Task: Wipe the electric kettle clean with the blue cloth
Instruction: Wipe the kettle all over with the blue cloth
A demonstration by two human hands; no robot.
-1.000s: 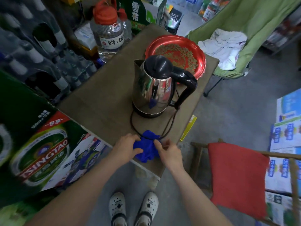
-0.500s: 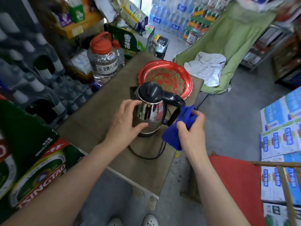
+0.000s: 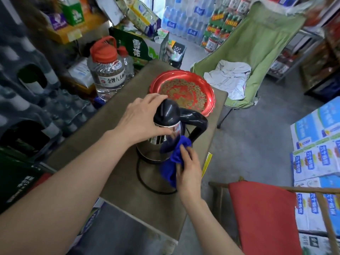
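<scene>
A shiny steel electric kettle [image 3: 156, 148] with a black lid and black handle stands upright on a brown table [image 3: 128, 196], its black cord looped in front. My left hand [image 3: 141, 118] grips the kettle's upper body and lid rim from the left. My right hand [image 3: 187, 170] holds the bunched blue cloth [image 3: 173, 159] and presses it against the kettle's lower right side, just below the handle. Part of the cloth hangs down onto the table.
A red patterned tray [image 3: 184, 91] lies behind the kettle. A big clear jug with a red cap [image 3: 107, 74] stands at the back left. A green folding chair [image 3: 253, 52] with white cloth is beyond; a red-cushioned chair [image 3: 265, 218] is at right. Stacked boxes surround the table.
My left hand has closed on the kettle's top. My right hand has brought the blue cloth from beside the handle onto the kettle's lower side. One second ago both hands held the cloth at the table's front.
</scene>
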